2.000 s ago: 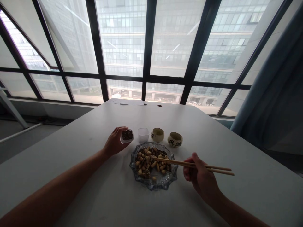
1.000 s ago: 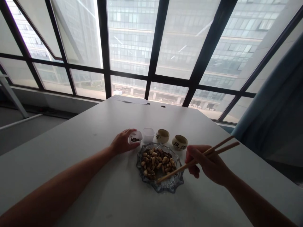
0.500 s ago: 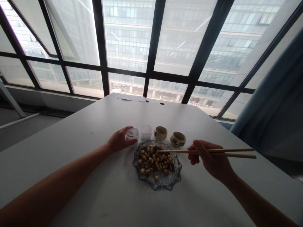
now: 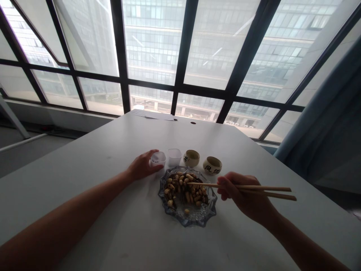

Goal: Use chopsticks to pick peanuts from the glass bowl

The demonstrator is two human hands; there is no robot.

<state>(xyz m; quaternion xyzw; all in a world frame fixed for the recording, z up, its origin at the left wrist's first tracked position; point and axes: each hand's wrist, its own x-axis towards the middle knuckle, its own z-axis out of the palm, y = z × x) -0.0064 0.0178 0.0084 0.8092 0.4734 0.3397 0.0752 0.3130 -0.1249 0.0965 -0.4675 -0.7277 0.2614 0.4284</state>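
In the head view, see a scalloped glass bowl (image 4: 194,219) on a smooth white tabletop (image 4: 121,139), clear and faceted, with pointed lobes around the rim. Find inside it a heap of mixed nuts and seeds (image 4: 180,188), pale, rounded pieces among darker, slender ones, plus a single pale nut (image 4: 187,211) on the bare glass near the front. With the left hand (image 4: 143,165), clasp a translucent plastic cup (image 4: 158,160), thumb in front and fingers curled round the far side; note a little dark matter inside, too small to tell. With the right hand (image 4: 239,188), hold wooden chopsticks (image 4: 262,188), fingers closed round the smooth, straight shafts, tips down at the heap. Just right of the held cup, notice a second plastic cup (image 4: 174,157), squarish and see-through, then a rounded ceramic cup (image 4: 191,159) and a matching ceramic cup (image 4: 213,166), both cream with dark brushed characters. Note the bowl in front of this row, hiding a little of the second cup's base. Farther back, see flat paper sheets (image 4: 152,114), a round table hole (image 4: 193,123), black window frames (image 4: 176,88) and, at right, a draped blue curtain (image 4: 332,94).
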